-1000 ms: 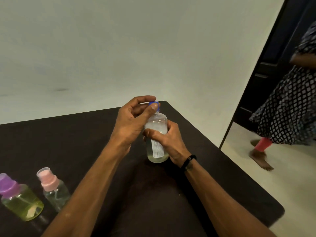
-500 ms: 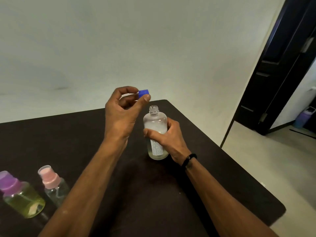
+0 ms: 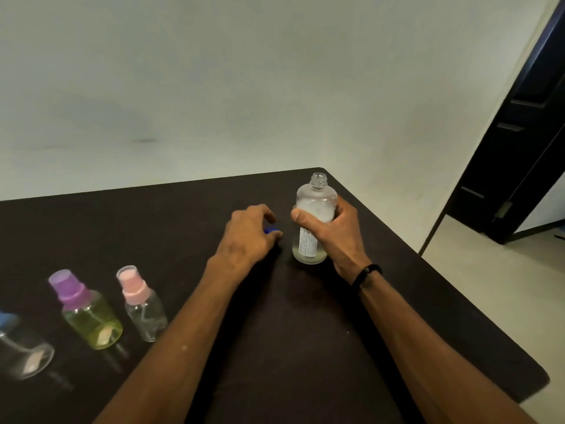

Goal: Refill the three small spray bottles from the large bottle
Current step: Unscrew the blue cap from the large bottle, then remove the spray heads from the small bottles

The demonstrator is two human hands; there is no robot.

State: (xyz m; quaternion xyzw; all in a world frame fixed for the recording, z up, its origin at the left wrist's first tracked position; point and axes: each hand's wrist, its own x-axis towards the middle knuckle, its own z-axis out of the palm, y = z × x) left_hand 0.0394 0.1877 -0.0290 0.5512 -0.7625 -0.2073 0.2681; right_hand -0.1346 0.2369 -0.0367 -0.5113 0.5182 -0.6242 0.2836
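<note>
The large clear bottle (image 3: 315, 209) stands upright on the dark table (image 3: 275, 347) with its neck uncapped, and my right hand (image 3: 334, 232) grips its body. My left hand (image 3: 249, 232) is down at the table just left of it, fingers curled round the small blue cap (image 3: 270, 230), which is mostly hidden. Three small spray bottles stand at the left: one with a pink top (image 3: 142, 304), a yellowish one with a purple top (image 3: 87, 310), and one with a blue top (image 3: 21, 347) cut off by the frame edge.
A pale wall rises behind the table. The table's right edge drops to a light floor (image 3: 489, 286), and a dark door (image 3: 526, 133) stands open at the far right.
My left hand unscrewed the blue cap, lifted it off the large bottle, then lowered it to the table on the bottle's left. A person at the doorway walked out of view.
</note>
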